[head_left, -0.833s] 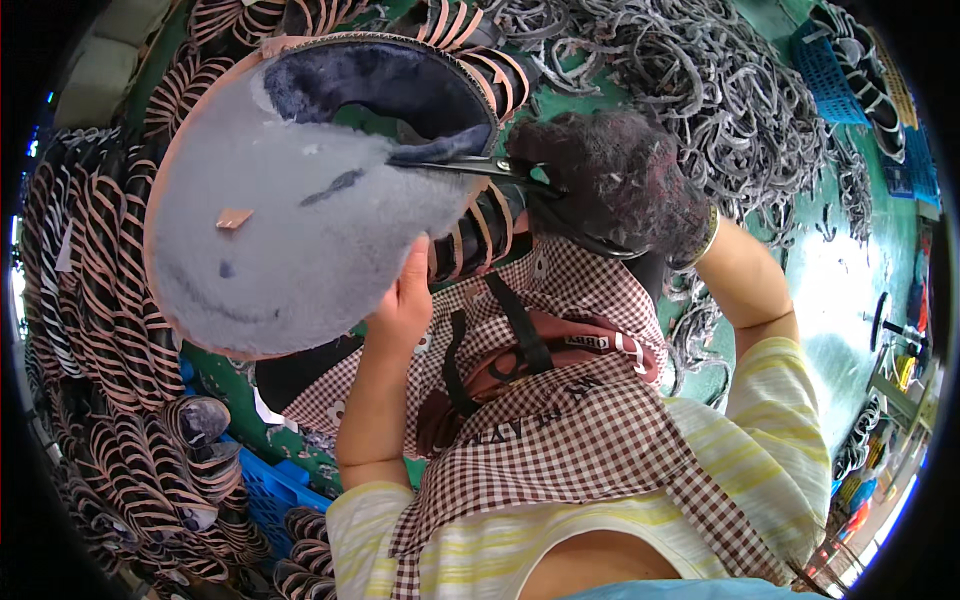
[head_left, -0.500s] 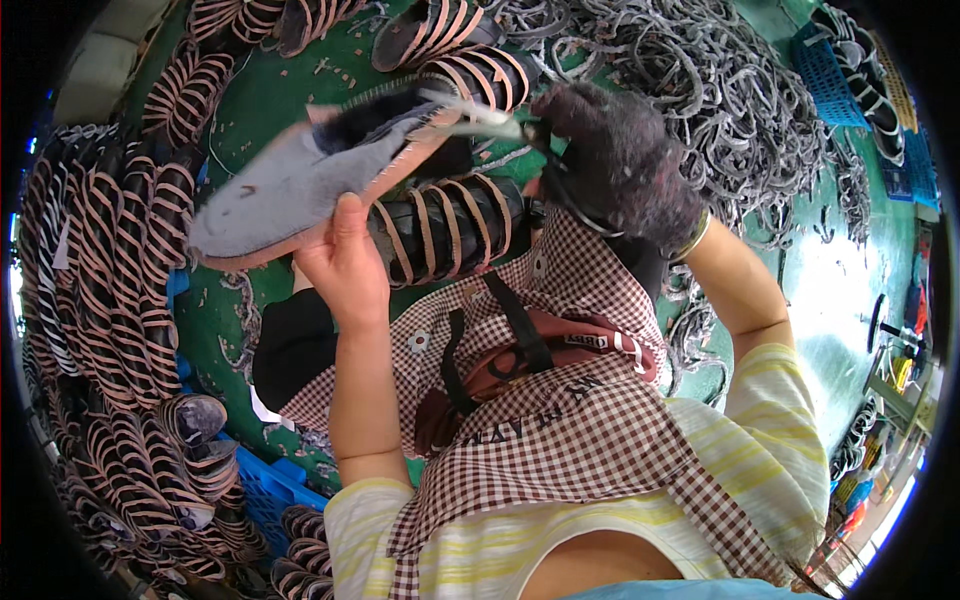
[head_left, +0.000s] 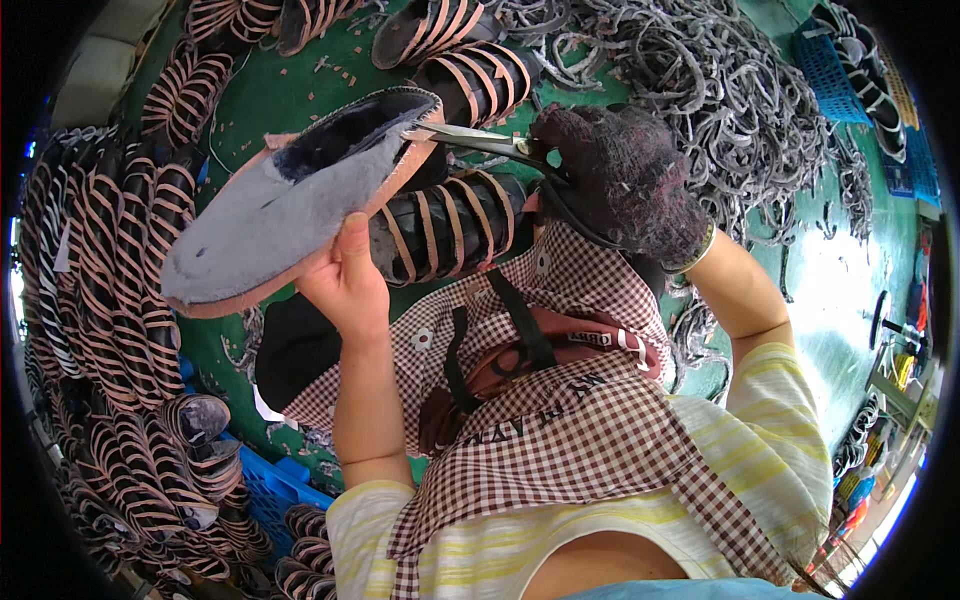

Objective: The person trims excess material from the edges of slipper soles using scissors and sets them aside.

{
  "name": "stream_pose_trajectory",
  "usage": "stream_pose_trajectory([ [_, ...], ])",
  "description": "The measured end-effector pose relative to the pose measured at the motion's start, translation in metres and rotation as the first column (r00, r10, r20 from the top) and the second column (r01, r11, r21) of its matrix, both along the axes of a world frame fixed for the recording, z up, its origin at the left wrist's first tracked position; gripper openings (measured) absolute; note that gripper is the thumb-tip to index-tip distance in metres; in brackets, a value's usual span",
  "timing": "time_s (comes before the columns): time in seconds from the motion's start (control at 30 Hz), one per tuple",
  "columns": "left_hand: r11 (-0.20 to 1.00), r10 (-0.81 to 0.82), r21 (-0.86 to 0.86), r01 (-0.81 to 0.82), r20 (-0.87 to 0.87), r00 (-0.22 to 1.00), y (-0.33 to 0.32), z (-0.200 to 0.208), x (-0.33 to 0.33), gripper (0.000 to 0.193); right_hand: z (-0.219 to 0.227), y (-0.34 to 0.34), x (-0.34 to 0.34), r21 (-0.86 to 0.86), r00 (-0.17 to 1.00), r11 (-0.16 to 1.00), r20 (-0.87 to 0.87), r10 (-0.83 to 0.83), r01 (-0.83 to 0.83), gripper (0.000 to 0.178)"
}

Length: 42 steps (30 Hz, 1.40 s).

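A grey, fuzzy-lined shoe upper point(head_left: 270, 225) with a pinkish-tan edge is held up in my left hand point(head_left: 347, 285), thumb on the near edge and fingers hidden beneath. My right hand point(head_left: 625, 180), in a dark, lint-covered glove, is closed around the handles of scissors point(head_left: 480, 140). The blades reach left and touch the edge of the upper near its heel end. Just below them lies a stack of black uppers with tan bands point(head_left: 450, 225), close to my lap.
A large heap of grey fuzzy strips point(head_left: 690, 90) lies on the green floor at the far right. Rows of black, tan-edged uppers point(head_left: 120, 270) are piled at the left. Blue baskets stand at the lower left point(head_left: 265, 490) and far right point(head_left: 825, 80).
My left hand has tilted the upper and shifted its toe down and left. The scissor blades, blurred before, now rest at its edge. My right hand has barely moved.
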<state>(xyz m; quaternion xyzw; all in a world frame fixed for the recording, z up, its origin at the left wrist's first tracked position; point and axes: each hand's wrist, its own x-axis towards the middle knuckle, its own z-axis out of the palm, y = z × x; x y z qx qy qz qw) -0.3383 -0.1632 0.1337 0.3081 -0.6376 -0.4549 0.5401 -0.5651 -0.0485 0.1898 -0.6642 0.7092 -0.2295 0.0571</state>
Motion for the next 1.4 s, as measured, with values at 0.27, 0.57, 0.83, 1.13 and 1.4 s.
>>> stream_pose_trajectory([
  [0.27,1.000,-0.010,-0.018,0.013,0.167,0.986,-0.018,0.010,0.019,0.026,0.003,-0.002,-0.005,0.026,0.991,0.996,0.098,0.087,-0.090,0.038],
  [0.57,0.799,-0.393,0.261,0.541,-0.454,0.799,-0.016,0.016,0.023,0.026,0.000,-0.016,-0.001,-0.143,0.965,0.955,-0.068,0.252,-0.260,0.049],
  [0.83,0.738,-0.461,0.298,0.606,-0.433,0.775,-0.012,0.016,0.022,0.024,0.000,-0.010,0.009,-0.112,0.960,0.955,0.019,0.278,-0.274,0.048],
  [1.13,0.855,-0.399,0.326,0.404,-0.085,0.913,0.008,0.028,-0.003,0.018,-0.006,-0.010,0.025,-0.053,0.980,0.986,0.109,0.164,-0.159,0.039],
  [1.4,0.793,-0.550,0.387,0.470,0.125,0.826,0.006,0.029,-0.004,0.020,0.006,-0.015,0.033,-0.059,0.967,0.989,0.209,0.146,-0.136,0.040],
])
